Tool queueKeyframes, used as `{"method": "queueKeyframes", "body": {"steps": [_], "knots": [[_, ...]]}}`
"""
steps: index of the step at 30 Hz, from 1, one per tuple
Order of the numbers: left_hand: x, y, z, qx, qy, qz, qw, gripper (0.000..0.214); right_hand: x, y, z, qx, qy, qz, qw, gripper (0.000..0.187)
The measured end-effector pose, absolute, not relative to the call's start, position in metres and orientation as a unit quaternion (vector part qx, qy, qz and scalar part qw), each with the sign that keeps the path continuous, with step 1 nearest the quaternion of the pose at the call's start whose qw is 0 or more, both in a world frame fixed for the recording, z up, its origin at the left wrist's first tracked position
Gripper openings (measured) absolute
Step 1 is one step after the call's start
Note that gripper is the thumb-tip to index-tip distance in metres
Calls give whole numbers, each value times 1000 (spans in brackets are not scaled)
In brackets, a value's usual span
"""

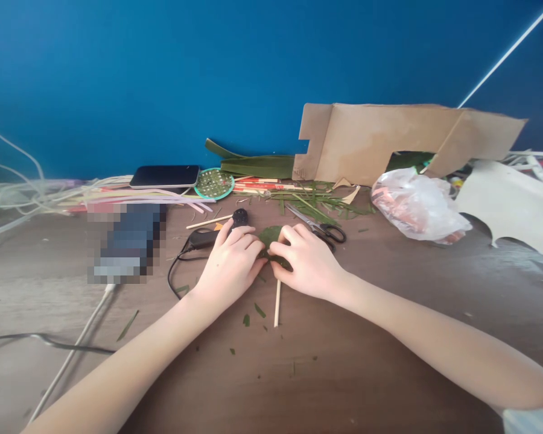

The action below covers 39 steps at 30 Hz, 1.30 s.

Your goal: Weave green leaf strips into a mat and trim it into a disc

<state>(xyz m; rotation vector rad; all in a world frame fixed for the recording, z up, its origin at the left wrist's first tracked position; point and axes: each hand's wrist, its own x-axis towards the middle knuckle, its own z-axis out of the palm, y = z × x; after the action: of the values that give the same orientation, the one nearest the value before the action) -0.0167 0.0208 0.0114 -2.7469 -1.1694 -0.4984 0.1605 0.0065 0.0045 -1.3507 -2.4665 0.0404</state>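
Between my two hands is a dark green leaf piece (pixel 270 235), partly hidden by the fingers. My left hand (pixel 233 259) pinches its left side, thumb and fingertips meeting near the middle. On the other side my right hand (pixel 310 259) has its fingers curled over the leaf and closed on it. A thin pale wooden stick (pixel 277 304) points toward me from under my right hand; whether it is joined to the leaf I cannot tell. Black-handled scissors (pixel 319 228) lie just behind my right hand. Beside my left fingers sits a black glue gun (pixel 203 238) with its cord.
Small leaf scraps (pixel 247 319) dot the brown table (pixel 344 374). A phone (pixel 129 241) with a white cable is at left. Farther back are a dark tablet (pixel 165 176), a round green-rimmed dish (pixel 214 184), leaf strips (pixel 317 208), folded cardboard (pixel 362 138) and a plastic bag (pixel 416 205).
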Motion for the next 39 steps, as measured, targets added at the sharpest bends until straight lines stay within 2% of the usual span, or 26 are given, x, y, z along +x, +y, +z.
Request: {"method": "queueKeyframes", "body": {"steps": [12, 23, 39], "knots": [[-15, 21, 9, -889, -417, -187, 26, 9, 160, 8, 1, -488, -848, 57, 198, 13], [-16, 24, 7, -889, -418, -185, 39, 5, 164, 14, 5, -495, -831, 141, 210, 15], [-16, 26, 9, -888, -424, -175, 23, 7, 182, 26, 20, -446, -844, 254, 153, 27]]}}
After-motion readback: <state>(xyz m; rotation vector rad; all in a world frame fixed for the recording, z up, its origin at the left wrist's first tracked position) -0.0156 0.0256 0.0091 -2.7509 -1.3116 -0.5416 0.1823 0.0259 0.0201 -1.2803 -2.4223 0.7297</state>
